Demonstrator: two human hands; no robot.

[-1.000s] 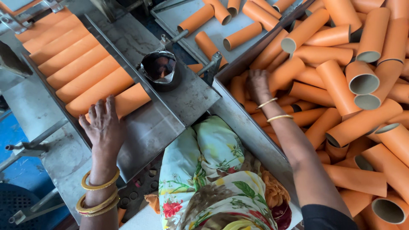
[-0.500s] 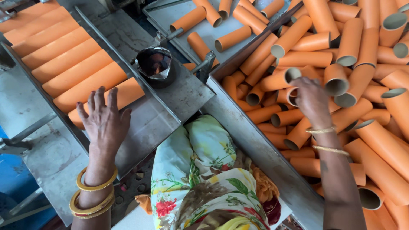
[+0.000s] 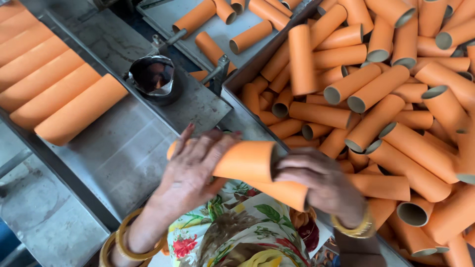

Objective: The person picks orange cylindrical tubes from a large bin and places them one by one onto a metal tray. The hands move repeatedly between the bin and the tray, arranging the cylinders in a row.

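Both hands hold orange tubes just below the round metal cup [image 3: 152,78]: the left hand [image 3: 190,170] has its fingers wrapped around the upper orange tube [image 3: 245,160], and the right hand [image 3: 324,185] grips the lower orange tube [image 3: 279,193]. Stacked loosely, one could slip off. Beside the cup, the grey metal surface [image 3: 118,153] carries a row of tubes [image 3: 54,94]; a heaped bin of tubes [image 3: 386,99] lies right of it.

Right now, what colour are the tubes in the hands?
Orange tubes, plain, clearest in the head view.
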